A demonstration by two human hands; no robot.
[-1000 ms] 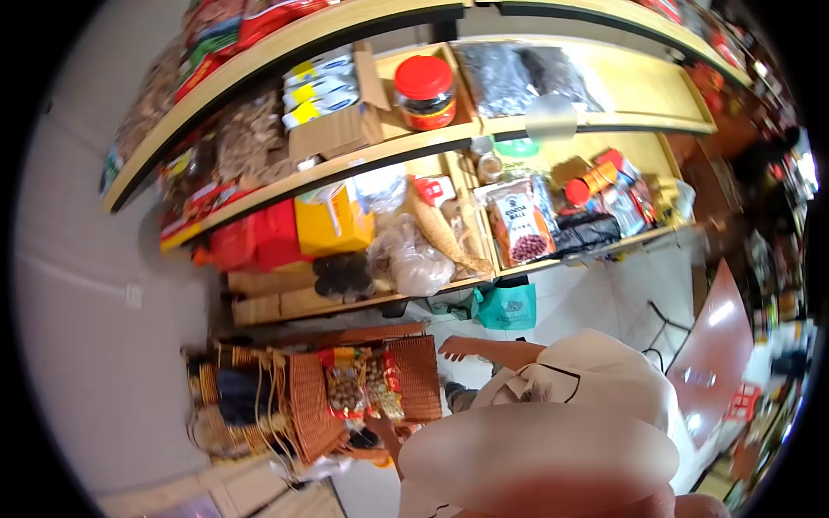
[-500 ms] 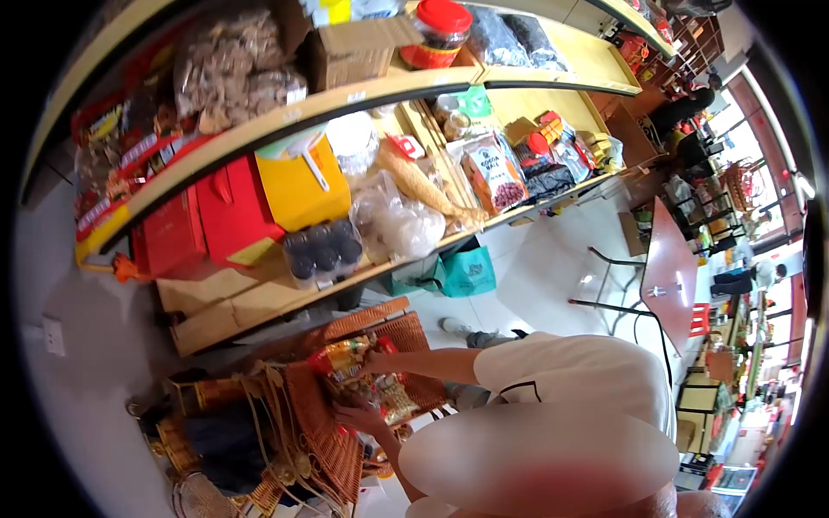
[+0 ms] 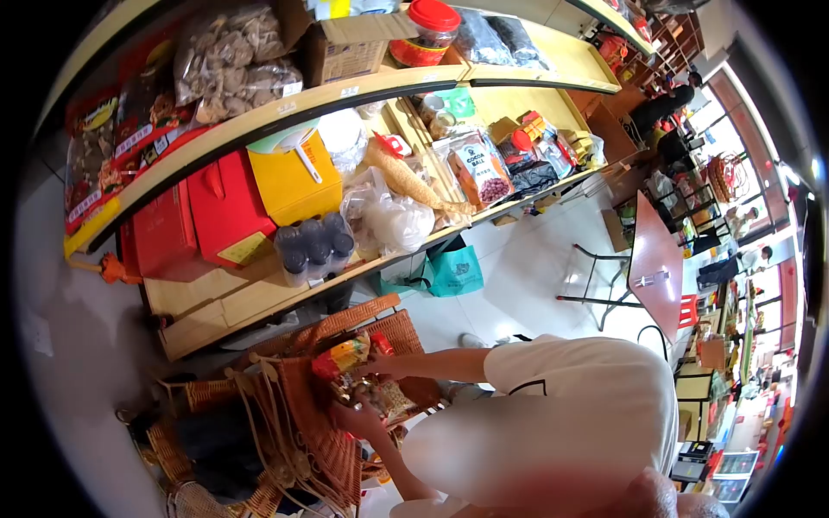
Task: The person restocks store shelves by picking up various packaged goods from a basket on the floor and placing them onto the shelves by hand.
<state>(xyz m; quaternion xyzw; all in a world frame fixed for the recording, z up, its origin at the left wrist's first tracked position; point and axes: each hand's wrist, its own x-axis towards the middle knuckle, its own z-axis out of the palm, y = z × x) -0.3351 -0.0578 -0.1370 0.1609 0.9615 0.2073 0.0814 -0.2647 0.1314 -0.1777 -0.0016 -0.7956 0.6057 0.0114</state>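
Observation:
My right hand [image 3: 380, 364] grips one edge of a red and yellow food packet [image 3: 350, 356] with a clear window. At the other edge, the fingers of my left hand [image 3: 363, 416] curl round the same packet's clear part, where brown pieces show. Beneath both hands is a brown woven wicker basket [image 3: 306, 414]. A red packet [image 3: 381, 344] lies beside my right hand, and a clear bag of pale pieces [image 3: 395, 399] is next to my left hand. The fingertips are partly hidden by the packet.
Beyond the basket stands a wooden shelf [image 3: 211, 321] with red boxes [image 3: 226, 203], a yellow box [image 3: 294, 186] and a cocoa ball bag [image 3: 480, 168]. A teal bag [image 3: 456, 272] sits on the floor. A folding table [image 3: 656, 259] stands to the right.
My left hand has shifted up along the packet, and its fingers now bend more over the clear part. My right hand stays at its edge. The whole view has shifted slightly.

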